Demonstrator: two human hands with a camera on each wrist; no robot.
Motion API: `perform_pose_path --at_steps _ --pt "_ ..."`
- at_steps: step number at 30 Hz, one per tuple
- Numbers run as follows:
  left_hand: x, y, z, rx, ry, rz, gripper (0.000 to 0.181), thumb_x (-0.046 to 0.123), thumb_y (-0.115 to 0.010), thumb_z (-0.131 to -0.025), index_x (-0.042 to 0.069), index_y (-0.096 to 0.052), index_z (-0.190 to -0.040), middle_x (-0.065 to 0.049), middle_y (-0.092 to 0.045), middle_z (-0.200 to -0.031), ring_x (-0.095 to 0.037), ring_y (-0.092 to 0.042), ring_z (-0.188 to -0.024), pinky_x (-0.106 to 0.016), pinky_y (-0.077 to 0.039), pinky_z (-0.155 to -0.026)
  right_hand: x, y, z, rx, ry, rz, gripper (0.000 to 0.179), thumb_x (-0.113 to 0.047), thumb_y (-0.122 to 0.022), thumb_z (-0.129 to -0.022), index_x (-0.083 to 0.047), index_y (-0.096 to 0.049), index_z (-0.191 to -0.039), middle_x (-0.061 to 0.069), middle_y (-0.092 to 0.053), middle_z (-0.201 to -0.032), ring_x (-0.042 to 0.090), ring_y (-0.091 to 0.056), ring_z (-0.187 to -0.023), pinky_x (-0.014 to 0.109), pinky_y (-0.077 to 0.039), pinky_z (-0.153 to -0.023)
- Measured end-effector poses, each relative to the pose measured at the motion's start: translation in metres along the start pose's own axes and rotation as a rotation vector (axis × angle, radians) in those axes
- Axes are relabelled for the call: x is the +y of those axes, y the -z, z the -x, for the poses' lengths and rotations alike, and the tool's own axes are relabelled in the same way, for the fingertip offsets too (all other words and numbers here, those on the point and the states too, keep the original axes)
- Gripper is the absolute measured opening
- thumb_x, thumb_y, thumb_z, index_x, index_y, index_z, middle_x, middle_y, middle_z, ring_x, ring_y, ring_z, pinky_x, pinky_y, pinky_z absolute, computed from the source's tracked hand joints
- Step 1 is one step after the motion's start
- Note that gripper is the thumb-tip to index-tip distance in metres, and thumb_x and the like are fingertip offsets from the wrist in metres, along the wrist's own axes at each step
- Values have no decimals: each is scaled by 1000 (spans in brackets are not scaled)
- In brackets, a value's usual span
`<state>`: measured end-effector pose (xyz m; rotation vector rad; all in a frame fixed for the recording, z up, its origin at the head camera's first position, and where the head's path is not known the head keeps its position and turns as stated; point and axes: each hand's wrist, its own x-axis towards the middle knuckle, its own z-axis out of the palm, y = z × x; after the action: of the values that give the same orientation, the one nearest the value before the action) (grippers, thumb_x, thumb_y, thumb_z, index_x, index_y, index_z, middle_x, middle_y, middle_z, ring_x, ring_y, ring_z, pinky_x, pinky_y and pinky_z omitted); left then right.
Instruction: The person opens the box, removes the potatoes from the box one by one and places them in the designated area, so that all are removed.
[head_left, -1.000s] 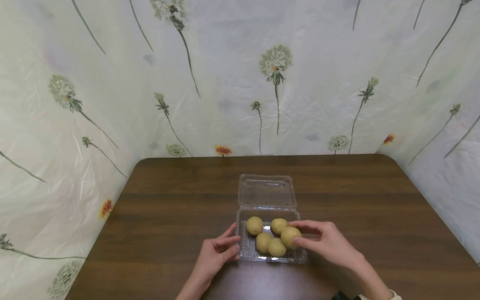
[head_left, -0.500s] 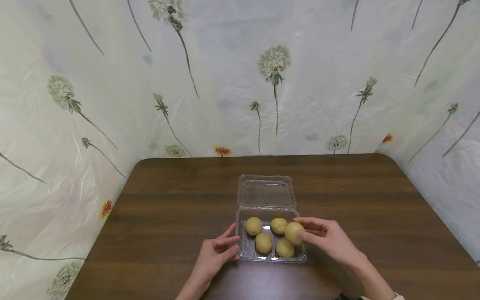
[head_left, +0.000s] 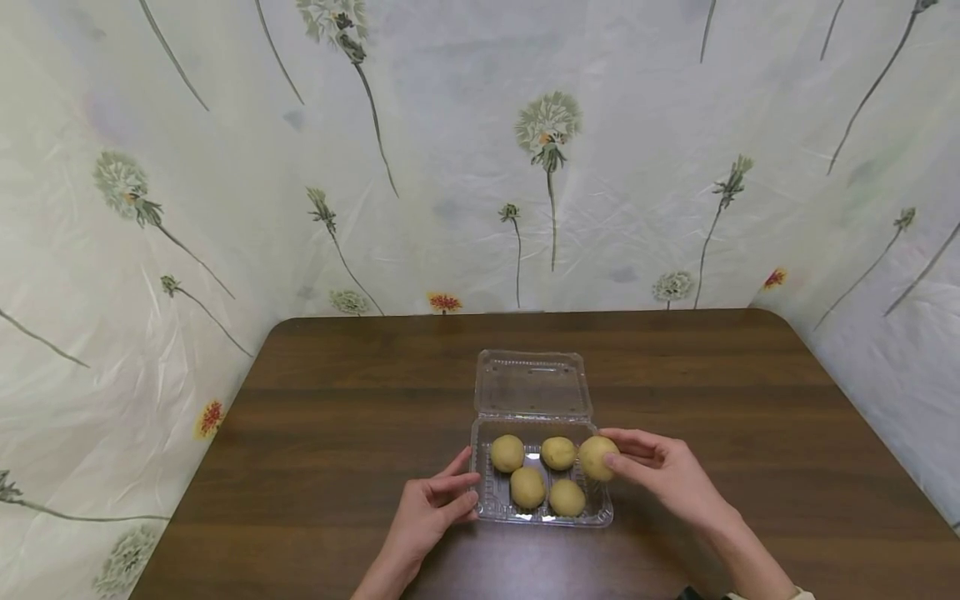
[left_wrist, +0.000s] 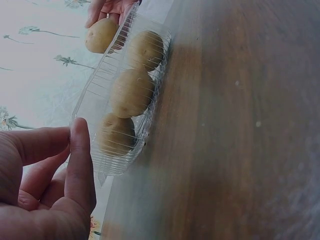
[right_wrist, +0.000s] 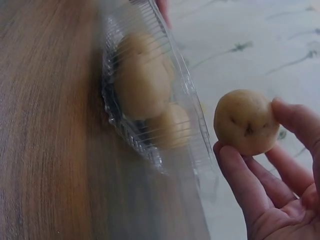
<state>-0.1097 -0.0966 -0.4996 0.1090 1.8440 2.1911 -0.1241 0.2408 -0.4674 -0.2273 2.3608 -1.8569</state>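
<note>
A clear plastic clamshell container [head_left: 487, 500] lies on the table with its lid [head_left: 532, 383] folded back. Several potatoes [head_left: 528, 487] sit inside, in two loose rows. At the container's left side, my left hand [head_left: 431, 508] pinches the rim between thumb and finger, as the left wrist view shows. My right hand [head_left: 667, 475] holds another potato [head_left: 599, 458] by thumb and fingertips, over the right edge. In the right wrist view this potato [right_wrist: 247, 122] is raised above the rim, small dark marks on its skin.
The dark wooden table [head_left: 337, 417] extends around the container on all sides. Pale sheeting [head_left: 450, 167] with dandelion prints hangs behind and along both sides of the table.
My right hand has moved right and slightly up with its potato, from over the other potatoes to the right rim. The near-right potato shifted right. My left hand stays at the rim.
</note>
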Motion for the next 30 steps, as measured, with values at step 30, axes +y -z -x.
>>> perform_pose_path --at_steps 30 --pt "3 0 1 -6 17 32 31 -5 -69 -88 -13 -63 -118 -12 -41 -149 -20 -55 -118 -30 -59 -78 5 15 -9 125 -127 -86 55 -26 -70 -92 3 -53 -136 11 -67 -120 13 -66 -101 33 -57 -86"
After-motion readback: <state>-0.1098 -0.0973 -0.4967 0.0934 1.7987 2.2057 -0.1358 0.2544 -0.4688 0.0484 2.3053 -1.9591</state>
